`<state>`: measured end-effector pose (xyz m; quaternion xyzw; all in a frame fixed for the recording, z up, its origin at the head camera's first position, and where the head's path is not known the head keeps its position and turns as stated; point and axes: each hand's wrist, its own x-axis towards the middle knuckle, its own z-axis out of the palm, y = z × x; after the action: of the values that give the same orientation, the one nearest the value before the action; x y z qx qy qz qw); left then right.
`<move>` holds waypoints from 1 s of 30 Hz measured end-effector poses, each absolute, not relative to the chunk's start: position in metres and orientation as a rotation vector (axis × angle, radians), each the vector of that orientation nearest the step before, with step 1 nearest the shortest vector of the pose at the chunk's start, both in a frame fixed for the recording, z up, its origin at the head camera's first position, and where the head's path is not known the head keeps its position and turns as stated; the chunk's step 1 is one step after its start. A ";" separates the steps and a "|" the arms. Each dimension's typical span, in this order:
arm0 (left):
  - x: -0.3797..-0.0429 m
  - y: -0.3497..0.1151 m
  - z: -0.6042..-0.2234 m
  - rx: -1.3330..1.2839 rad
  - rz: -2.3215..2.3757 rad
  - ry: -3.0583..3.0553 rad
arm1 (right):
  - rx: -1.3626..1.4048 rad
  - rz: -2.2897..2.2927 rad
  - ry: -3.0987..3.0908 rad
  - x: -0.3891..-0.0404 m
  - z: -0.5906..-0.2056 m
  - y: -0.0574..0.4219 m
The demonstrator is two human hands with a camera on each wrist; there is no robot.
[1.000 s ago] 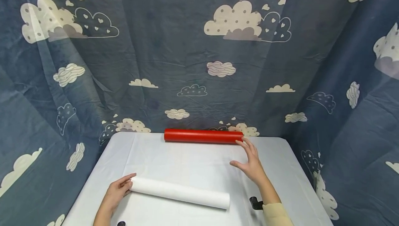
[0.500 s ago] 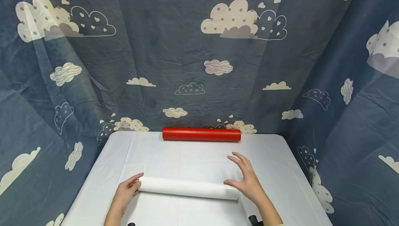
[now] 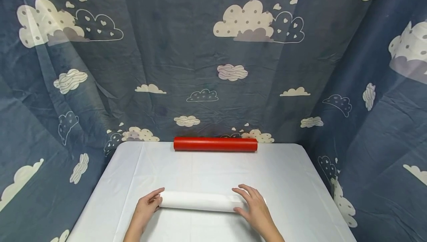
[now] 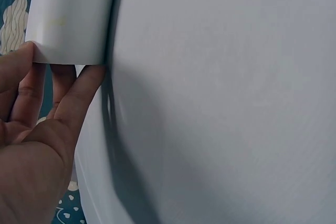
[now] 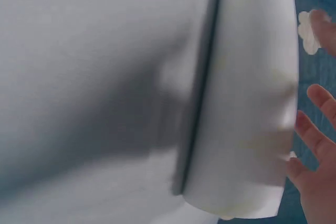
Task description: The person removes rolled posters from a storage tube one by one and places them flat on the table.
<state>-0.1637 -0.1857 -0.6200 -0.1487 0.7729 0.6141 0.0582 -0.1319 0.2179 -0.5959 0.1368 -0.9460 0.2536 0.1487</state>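
A white roll [image 3: 200,201], perhaps of paper or sheet material, lies crosswise near the front of the white table. At its left end my left hand [image 3: 145,206] holds the rim between thumb and fingers; in the left wrist view the fingertips [image 4: 94,73] meet the roll's edge. My right hand [image 3: 256,209] is around the roll's right end, thumb on the near side and fingers spread over the far side. In the right wrist view those fingers [image 5: 315,137] stand beside the roll [image 5: 247,103], and whether they press on it I cannot tell.
A red roll [image 3: 215,144] lies along the table's back edge. The table [image 3: 207,171] has a white cover. Dark blue cloth [image 3: 166,49] with cloud prints hangs behind and at both sides.
My right hand has come back from the red roll to the white roll's right end. My left hand and the white roll have shifted right, and the roll lies straighter.
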 end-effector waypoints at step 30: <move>-0.174 -0.122 -0.581 0.982 0.999 3.071 | 0.375 0.716 -2.719 -0.130 -0.618 0.222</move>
<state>-0.1738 -0.1221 -0.5814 0.2890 0.9036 0.2938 -0.1168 -0.1303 0.2224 -0.6178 0.1308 -0.9474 0.2495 0.1520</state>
